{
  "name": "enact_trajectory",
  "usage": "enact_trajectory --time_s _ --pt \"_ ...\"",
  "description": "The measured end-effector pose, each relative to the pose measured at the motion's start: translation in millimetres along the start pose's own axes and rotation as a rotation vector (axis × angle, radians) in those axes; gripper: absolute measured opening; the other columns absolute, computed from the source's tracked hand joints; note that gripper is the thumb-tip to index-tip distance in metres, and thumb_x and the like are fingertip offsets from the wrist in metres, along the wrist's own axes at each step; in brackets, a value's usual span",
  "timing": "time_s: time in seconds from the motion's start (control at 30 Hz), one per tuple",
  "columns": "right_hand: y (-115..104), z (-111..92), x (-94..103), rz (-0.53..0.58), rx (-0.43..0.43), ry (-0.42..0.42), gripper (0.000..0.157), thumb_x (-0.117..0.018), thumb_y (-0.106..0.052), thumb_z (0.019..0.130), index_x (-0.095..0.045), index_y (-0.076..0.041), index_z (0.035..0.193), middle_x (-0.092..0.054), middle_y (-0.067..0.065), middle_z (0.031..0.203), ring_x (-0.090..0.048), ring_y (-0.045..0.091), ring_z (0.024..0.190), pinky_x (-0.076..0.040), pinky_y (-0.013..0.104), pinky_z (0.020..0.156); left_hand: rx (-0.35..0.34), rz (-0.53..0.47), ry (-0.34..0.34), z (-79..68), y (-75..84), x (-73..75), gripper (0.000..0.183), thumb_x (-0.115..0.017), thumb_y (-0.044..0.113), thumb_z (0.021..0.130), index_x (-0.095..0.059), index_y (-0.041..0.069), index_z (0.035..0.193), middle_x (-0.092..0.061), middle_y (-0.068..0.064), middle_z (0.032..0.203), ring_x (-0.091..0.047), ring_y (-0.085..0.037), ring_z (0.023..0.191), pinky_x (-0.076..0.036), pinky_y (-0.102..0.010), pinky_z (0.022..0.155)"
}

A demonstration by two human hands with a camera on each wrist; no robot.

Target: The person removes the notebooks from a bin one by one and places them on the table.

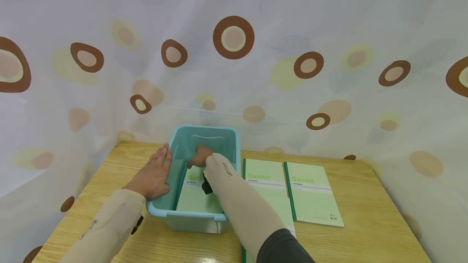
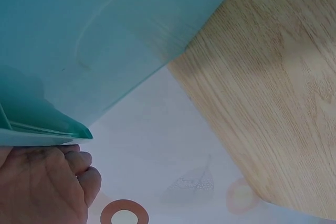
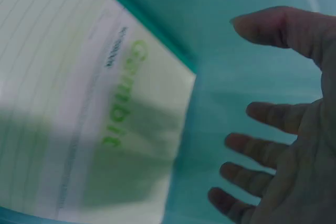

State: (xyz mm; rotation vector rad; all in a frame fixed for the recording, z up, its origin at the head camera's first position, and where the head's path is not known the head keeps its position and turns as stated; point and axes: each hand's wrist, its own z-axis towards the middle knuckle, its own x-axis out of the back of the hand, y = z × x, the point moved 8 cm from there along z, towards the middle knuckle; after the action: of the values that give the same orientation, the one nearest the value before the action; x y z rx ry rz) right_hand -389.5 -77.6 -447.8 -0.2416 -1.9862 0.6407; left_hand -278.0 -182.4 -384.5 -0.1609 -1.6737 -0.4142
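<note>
A light-blue plastic bin stands at the table's back left. Inside it lies a pale green notebook with a dark green spine and "Gambit" on its cover. My left hand rests flat on the bin's left rim, and the left wrist view has its palm against that edge. My right hand reaches into the bin over the notebook's far end. In the right wrist view its fingers and thumb are spread apart beside the notebook, holding nothing.
Right of the bin lie several more notebooks: one at the back, one farther right, and others partly under my right sleeve. They lie on a wood-grain table. A patterned white cloth hangs behind the table.
</note>
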Motion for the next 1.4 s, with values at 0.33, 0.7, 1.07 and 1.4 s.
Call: enact_trajectory --time_s 0.33,0.7,1.07,1.4 --pt "21.3 13.9 -36.4 -0.061 -0.11 -0.071 0.059 -0.077 -0.029 0.076 -0.058 -0.005 0.127 -0.06 0.008 0.121 -0.059 0.022 0.096 -0.051 0.036 0.077 0.002 -0.005 0.015 0.7 0.0 -0.2 0.086 -0.05 0.007 0.072 -0.012 -0.018 0.145 -0.004 -0.034 0.155 -0.007 -0.048 0.143 -0.012 -0.056 0.115" --pt "38.4 36.8 -57.6 -0.246 -0.183 -0.159 0.088 -0.084 -0.038 0.068 -0.043 -0.017 0.143 -0.029 0.012 0.153 -0.035 0.03 0.134 -0.045 0.045 0.095 0.002 0.011 0.004 -1.3 3.1 0.9 0.085 -0.05 0.008 0.073 -0.013 -0.019 0.145 -0.006 -0.035 0.154 -0.009 -0.048 0.142 -0.013 -0.056 0.115" --pt "21.8 22.0 -45.0 -0.196 -0.107 -0.023 0.086 -0.079 -0.039 0.074 -0.035 -0.009 0.141 -0.048 0.013 0.133 -0.053 0.027 0.11 -0.049 0.04 0.087 0.008 0.011 0.01 -2.2 2.2 0.0 0.085 -0.05 0.008 0.073 -0.013 -0.019 0.145 -0.007 -0.035 0.154 -0.01 -0.049 0.142 -0.014 -0.056 0.115" --pt "8.2 17.7 -39.3 -0.191 -0.04 0.014 0.082 -0.074 -0.046 0.076 -0.039 -0.02 0.145 -0.042 0.017 0.142 -0.038 0.031 0.13 -0.03 0.049 0.108 -0.003 0.013 0.017 -1.4 1.9 0.3 0.085 -0.05 0.008 0.072 -0.014 -0.019 0.144 -0.007 -0.035 0.153 -0.01 -0.05 0.141 -0.015 -0.057 0.114"
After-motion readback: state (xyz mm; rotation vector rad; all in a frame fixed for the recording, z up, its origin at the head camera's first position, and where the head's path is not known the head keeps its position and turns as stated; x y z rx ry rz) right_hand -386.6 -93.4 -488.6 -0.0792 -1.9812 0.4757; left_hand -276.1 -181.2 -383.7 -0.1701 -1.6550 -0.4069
